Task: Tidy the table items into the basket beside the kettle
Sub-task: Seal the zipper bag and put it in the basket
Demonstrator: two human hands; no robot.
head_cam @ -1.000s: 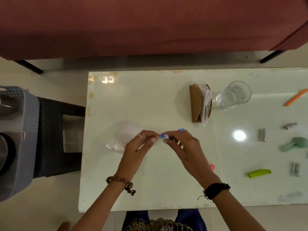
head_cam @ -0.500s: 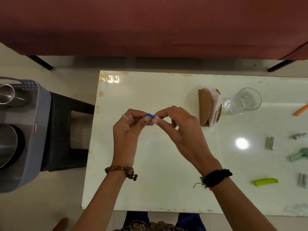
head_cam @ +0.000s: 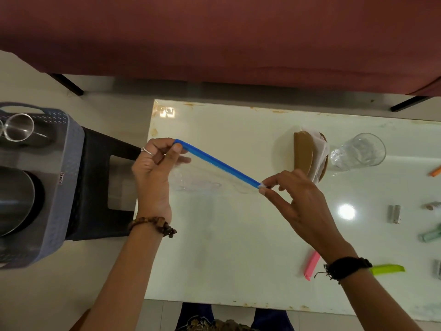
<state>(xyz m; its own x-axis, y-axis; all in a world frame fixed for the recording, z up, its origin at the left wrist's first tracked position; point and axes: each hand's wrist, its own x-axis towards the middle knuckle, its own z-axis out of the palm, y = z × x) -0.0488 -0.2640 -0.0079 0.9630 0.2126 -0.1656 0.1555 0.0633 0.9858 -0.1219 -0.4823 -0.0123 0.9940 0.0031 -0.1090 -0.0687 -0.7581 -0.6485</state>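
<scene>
Both hands up over the desk (head_cam: 238,247): left hand (head_cam: 152,177) pinches one end of the blue sealing stick (head_cam: 216,162), right hand (head_cam: 296,199) pinches the other. Grey basket (head_cam: 69,177) well left, off-desk.

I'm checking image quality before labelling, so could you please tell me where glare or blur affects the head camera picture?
Head view: a round lamp glare spot on the glossy white table; the clear plastic bag under the blue sealing strip nearly vanishes against it; edges bend from wide-angle distortion.
</scene>
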